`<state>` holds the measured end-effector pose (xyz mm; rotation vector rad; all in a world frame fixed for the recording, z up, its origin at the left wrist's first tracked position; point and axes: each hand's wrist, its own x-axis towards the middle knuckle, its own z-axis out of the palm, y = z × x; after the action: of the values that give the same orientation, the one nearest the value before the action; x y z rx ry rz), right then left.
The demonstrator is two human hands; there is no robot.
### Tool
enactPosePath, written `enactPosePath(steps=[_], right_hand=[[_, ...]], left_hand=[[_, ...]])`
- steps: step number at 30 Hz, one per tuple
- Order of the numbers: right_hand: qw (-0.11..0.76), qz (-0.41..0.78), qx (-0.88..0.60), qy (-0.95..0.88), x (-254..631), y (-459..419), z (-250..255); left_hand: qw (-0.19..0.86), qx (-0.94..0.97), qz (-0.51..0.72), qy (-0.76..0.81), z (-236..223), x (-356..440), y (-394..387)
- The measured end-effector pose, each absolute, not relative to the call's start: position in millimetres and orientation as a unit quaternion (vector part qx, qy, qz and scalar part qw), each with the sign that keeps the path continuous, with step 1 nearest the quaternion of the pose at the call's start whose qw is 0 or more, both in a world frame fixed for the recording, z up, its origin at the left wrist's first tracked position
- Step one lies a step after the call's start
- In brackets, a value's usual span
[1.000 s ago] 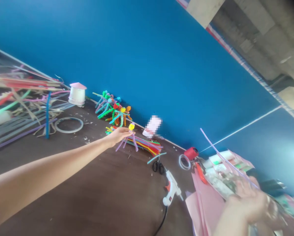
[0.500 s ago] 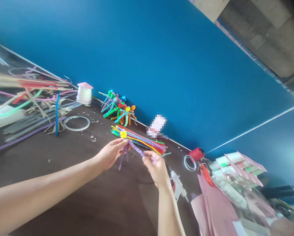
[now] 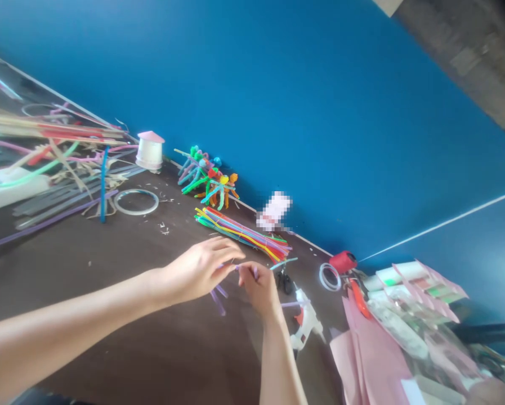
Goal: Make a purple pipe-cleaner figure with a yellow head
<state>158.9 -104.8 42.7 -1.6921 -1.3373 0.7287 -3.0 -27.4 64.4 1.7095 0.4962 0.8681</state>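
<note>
Purple pipe cleaners (image 3: 217,301) are held between the hands above the desk (image 3: 87,270), their ends poking out below. Left hand (image 3: 197,270) has its fingers curled nearly closed on them; right hand (image 3: 258,289) pinches a purple tip between thumb and fingers. Just beyond lies a bundle of pipe cleaners (image 3: 241,235). Scissors (image 3: 285,281) and a glue gun (image 3: 305,323) sit near the right hand, with pipe-cleaner figures (image 3: 208,180) against the blue wall (image 3: 320,112).

a white hot glue gun (image 3: 303,323) lies on the dark brown tabletop (image 3: 87,275); a red spool (image 3: 343,262) stands just beside a clear plastic ring (image 3: 320,277); pink paper sheets (image 3: 372,360) lie nearby; a pink-lidded white cup (image 3: 150,154) stands against the blue wall (image 3: 320,112).
</note>
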Motion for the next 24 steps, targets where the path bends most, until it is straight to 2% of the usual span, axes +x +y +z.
enactPosePath(steps=[2,8,10,15,24], right_hand=[[0.421,0.277,-0.673,-0.542,155.1,-104.4,42.7],[0.431,0.244,-0.686,-0.533,161.7,-103.1,35.4],[0.428,0.246,-0.667,-0.557,161.8,-103.9,35.8],[0.434,0.257,-0.616,-0.606,155.9,-106.5,39.0],[0.461,0.214,-0.692,-0.513,166.5,-107.5,22.9]], left_hand=[[0.537,0.748,0.351,0.168,60.1,13.1,-24.6],[0.498,0.794,0.301,0.174,33.7,26.4,-13.9],[0.549,0.773,0.258,0.185,31.0,23.7,-13.3],[0.776,0.597,0.128,0.157,28.6,21.0,-14.1],[0.847,0.436,0.173,0.251,19.0,27.3,-13.3]])
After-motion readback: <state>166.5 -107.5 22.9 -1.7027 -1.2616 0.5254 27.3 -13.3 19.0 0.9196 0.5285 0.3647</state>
